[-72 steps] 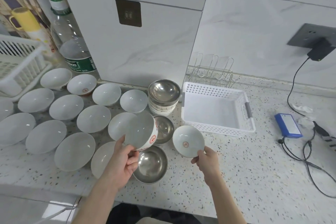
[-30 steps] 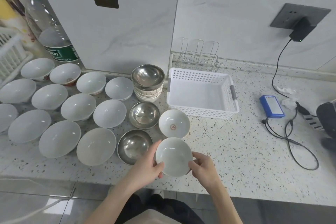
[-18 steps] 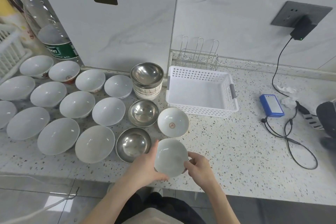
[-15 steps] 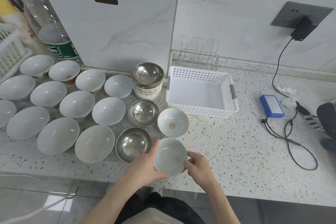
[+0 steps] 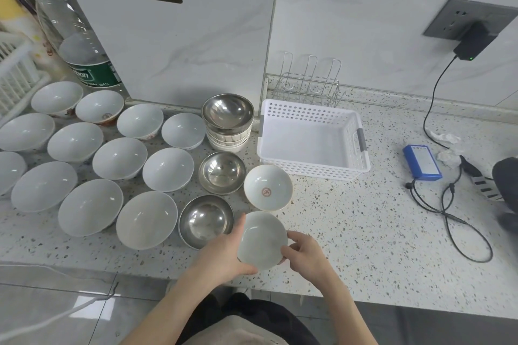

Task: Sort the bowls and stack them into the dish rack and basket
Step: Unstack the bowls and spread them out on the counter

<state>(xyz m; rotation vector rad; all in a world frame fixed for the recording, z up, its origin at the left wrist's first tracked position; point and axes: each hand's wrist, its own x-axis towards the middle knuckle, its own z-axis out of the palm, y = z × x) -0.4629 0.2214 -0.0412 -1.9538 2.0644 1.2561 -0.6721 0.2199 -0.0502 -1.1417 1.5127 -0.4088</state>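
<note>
Both hands hold one plain white bowl (image 5: 262, 239) just above the counter's front edge. My left hand (image 5: 224, 253) cups its left side and my right hand (image 5: 301, 253) pinches its right rim. Behind it stands a white bowl with a red emblem (image 5: 267, 186). Two steel bowls (image 5: 206, 220) (image 5: 222, 172) sit to the left, and a third steel bowl tops a short stack (image 5: 227, 117). Several white bowls (image 5: 145, 218) spread over the left counter. The white perforated basket (image 5: 356, 145) holds nothing. A wire dish rack (image 5: 309, 87) stands behind it.
A big water bottle (image 5: 84, 59) and a white rack (image 5: 14, 75) stand at the far left. On the right lie a blue battery pack (image 5: 421, 161), black cables (image 5: 454, 221) and a charger plugged into the wall socket (image 5: 472, 38). Speckled counter stretches between basket and cables.
My right hand set the emblem bowl down on the counter. My left hand brought the plain white bowl to the front edge, where both hands now hold it, tilted slightly.
</note>
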